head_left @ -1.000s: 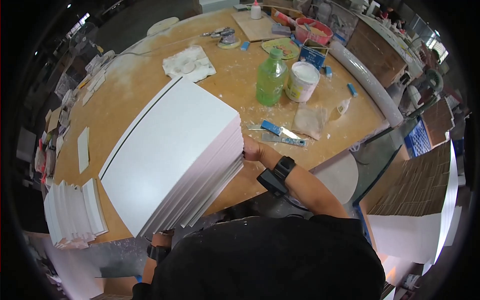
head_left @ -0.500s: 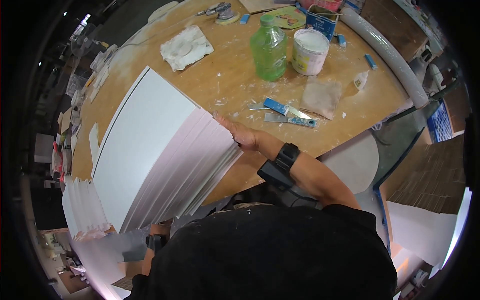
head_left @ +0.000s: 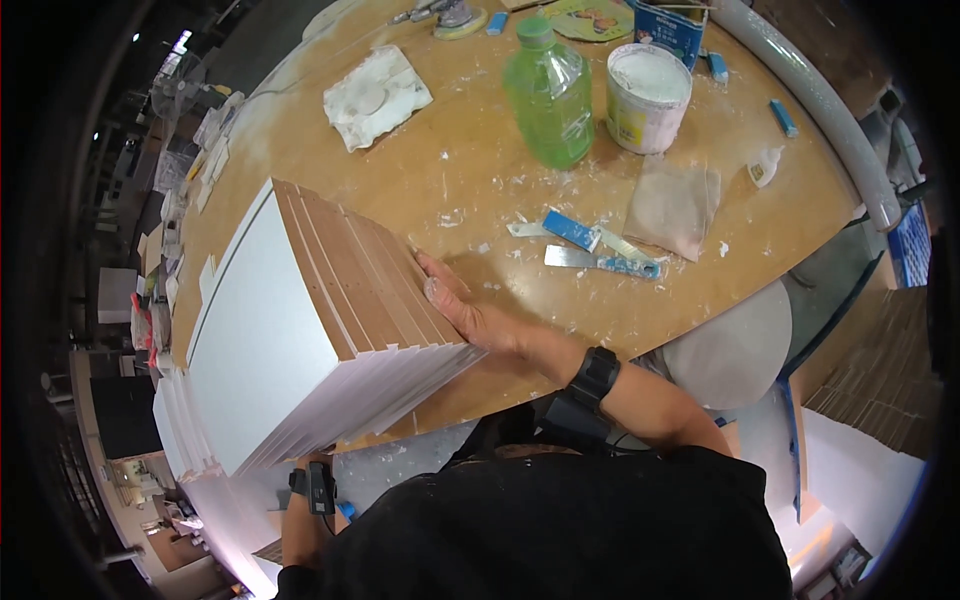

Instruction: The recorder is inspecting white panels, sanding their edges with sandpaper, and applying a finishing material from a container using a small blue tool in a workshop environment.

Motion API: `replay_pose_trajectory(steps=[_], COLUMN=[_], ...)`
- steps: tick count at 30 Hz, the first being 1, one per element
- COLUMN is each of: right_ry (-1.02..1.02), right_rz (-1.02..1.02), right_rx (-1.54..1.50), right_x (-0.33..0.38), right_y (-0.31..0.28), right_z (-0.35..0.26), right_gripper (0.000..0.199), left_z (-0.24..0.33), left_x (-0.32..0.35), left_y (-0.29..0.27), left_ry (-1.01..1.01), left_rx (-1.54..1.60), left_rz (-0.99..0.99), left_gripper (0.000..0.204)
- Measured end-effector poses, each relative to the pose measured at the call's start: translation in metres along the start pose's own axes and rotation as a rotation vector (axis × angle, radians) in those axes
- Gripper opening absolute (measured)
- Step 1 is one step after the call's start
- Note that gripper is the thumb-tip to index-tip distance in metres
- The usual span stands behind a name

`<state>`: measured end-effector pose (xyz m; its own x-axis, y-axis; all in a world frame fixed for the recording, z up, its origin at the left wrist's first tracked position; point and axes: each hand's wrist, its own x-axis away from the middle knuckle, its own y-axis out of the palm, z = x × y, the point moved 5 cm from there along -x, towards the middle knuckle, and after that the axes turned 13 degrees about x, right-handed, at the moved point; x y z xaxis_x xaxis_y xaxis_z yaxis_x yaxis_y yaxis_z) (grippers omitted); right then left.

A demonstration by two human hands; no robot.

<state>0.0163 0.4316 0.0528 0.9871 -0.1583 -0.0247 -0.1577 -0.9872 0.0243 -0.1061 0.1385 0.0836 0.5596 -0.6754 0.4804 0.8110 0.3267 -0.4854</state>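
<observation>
A thick stack of curved, white-faced boards (head_left: 265, 300) stands tilted at the table's near left edge. Its brown end edges (head_left: 365, 275) face right and away from me. My right hand (head_left: 460, 308) presses against that brown end near the lower right corner, fingers stretched along it and partly hidden. Below the stack's near side, my left hand (head_left: 309, 463) shows only around the wrist; its fingers are out of sight behind the boards. Each wrist wears a black strap with a small box.
Scrapers (head_left: 600, 262) lie right of the stack beside a beige cloth (head_left: 675, 208). Farther back stand a green bottle (head_left: 552, 100), a white tub (head_left: 648, 105) and a blue tin (head_left: 668, 38). A long wrapped roll (head_left: 815, 100) borders the table (head_left: 470, 180). More white boards (head_left: 180, 425) stand at left.
The stack has turned and tipped, so its brown end edges now show. My right hand has moved down slightly with its corner. More of my left wrist is visible.
</observation>
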Motion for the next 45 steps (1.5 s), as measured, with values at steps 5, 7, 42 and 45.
replay_pose_trajectory(steps=[5,7,42,45], right_ry=[-0.003,-0.022,0.374,0.322], right_rz=[-0.04,0.037,0.687,0.691], right_rx=[-0.162,-0.027,0.867,0.88], right_x=[0.0,0.008,0.154,0.147], right_y=[-0.012,-0.029,-0.146,-0.163], right_z=[-0.01,-0.04,-0.058,-0.058], right_gripper=[0.074,0.076,0.028,0.027], left_z=[0.045,0.059,0.149,0.176], left_x=[-0.009,-0.012,0.091,0.107], left_y=[0.003,0.002,-0.088,-0.067], left_ry=[0.201,0.287,0.669,0.632], left_rx=[0.335,0.486,0.127,-0.321], left_rz=[0.127,0.164,0.724,0.555], left_gripper=[0.054,0.055,0.058,0.054])
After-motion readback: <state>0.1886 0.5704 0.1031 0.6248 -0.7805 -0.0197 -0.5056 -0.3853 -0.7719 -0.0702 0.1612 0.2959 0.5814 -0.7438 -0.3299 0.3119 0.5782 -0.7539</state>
